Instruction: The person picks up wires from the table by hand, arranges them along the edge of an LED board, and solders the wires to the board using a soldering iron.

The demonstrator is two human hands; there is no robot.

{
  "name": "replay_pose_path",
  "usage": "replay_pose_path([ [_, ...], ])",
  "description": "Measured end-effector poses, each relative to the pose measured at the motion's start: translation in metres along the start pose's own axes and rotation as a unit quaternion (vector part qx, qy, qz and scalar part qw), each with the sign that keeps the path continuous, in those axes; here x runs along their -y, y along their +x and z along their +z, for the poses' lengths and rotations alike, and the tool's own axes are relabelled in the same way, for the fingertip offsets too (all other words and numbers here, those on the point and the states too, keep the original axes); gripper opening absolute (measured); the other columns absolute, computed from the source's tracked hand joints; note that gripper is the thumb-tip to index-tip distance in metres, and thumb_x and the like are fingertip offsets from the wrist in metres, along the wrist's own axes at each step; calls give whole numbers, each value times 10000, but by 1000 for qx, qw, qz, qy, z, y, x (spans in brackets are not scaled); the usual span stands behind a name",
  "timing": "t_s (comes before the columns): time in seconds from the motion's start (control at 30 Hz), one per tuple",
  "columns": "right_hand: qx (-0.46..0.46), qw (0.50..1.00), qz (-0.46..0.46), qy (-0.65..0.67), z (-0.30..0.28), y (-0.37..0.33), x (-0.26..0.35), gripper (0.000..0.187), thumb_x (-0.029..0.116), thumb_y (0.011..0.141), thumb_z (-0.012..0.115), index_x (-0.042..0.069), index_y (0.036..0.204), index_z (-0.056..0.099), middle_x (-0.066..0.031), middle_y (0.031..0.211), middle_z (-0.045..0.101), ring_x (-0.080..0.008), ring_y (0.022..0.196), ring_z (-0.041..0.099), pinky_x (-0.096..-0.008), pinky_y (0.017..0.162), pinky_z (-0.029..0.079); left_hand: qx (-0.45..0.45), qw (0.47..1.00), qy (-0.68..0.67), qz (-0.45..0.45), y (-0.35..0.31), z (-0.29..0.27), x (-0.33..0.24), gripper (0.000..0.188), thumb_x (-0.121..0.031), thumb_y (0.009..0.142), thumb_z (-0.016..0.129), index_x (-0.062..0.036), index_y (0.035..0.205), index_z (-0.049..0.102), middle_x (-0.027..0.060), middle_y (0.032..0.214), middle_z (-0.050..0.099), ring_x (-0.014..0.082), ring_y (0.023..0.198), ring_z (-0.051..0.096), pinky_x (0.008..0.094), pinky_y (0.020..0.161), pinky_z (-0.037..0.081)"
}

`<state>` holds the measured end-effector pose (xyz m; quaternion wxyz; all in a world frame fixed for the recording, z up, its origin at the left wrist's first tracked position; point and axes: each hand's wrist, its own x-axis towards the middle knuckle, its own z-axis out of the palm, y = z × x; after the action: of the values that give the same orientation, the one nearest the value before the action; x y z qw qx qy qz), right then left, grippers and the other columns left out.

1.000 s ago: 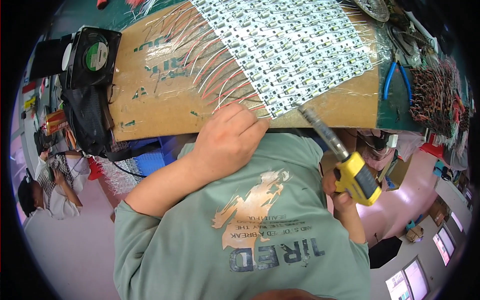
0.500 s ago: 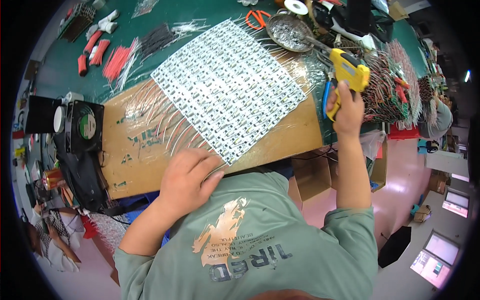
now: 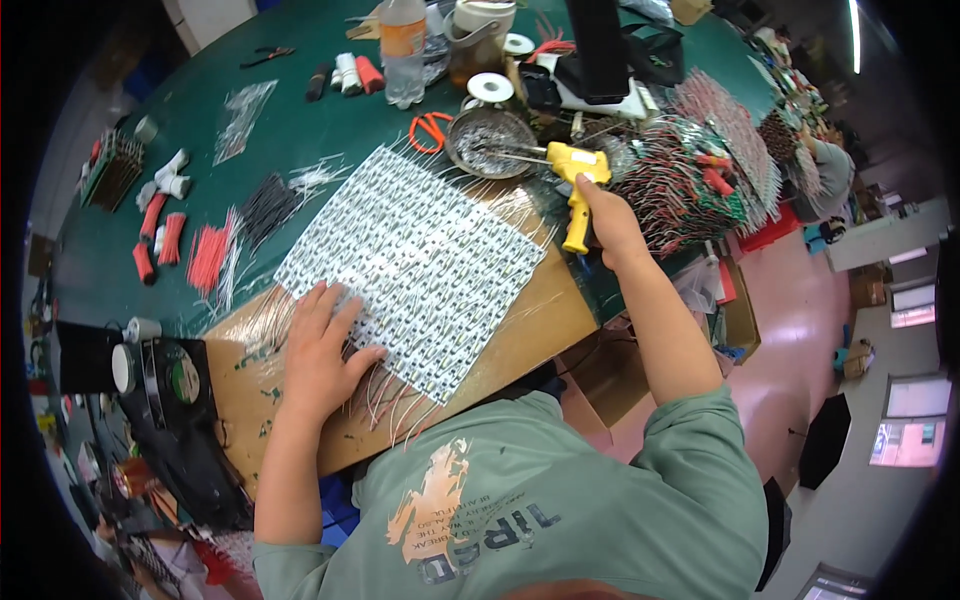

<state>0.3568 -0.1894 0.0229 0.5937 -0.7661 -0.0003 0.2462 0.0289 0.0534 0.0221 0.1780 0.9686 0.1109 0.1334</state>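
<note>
My left hand (image 3: 322, 345) lies with spread fingers on the left edge of a white panel of small circuit boards (image 3: 420, 275), thumb pointing right. Loose red and white wires (image 3: 385, 400) stick out from under the panel beside it. Out to the right, my right hand (image 3: 612, 222) is closed at the back of a yellow soldering gun (image 3: 577, 160). Most of its fingers are hidden, while the gun's handle shows beside them. The gun's long metal tip reaches left over a round metal pan (image 3: 490, 142) with silvery scraps in it.
A brown board (image 3: 240, 385) lies under the panel on the green table (image 3: 300, 110). Orange-handled scissors (image 3: 428, 132) and a solder spool (image 3: 490, 88) are near the pan. Bundled wired boards (image 3: 670, 190) pile up at right. A black fan (image 3: 178, 378) stands at left.
My left hand has moved from the panel's near corner up onto its left edge. The soldering gun has shifted left, its tip now over the pan. The view has shifted too.
</note>
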Motion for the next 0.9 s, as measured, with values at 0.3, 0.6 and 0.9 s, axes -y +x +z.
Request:
replay_pose_path([
  [0.3, -170, 808, -310, -472, -21, -16, 62, 306, 302, 873, 622, 40, 1027, 660, -134, 890, 688, -303, 820, 671, -411, 727, 522, 3, 1000, -14, -24, 2, 3, 12, 570, -288, 746, 762, -33, 1224, 587, 174, 1342, 525, 390, 1290, 428, 494, 1075, 333],
  [0.6, -188, 594, -310, -718, -24, 18, 102, 161, 95, 826, 586, 73, 979, 627, -112, 957, 640, -274, 852, 684, -380, 686, 560, -34, 999, -12, 8, 1, 4, 21, 540, -241, 742, 760, -17, 1204, 593, 174, 1261, 586, 386, 1214, 506, 498, 1056, 351],
  [0.9, -177, 569, -271, -756, -21, 26, 118, 187, 124, 861, 568, 82, 1023, 652, -108, 1033, 676, -276, 956, 683, -394, 751, 555, -65, 998, -23, 3, -2, 2, 27, 428, -224, 700, 790, -17, 1051, 660, 157, 1190, 624, 364, 1164, 543, 482, 1020, 382],
])
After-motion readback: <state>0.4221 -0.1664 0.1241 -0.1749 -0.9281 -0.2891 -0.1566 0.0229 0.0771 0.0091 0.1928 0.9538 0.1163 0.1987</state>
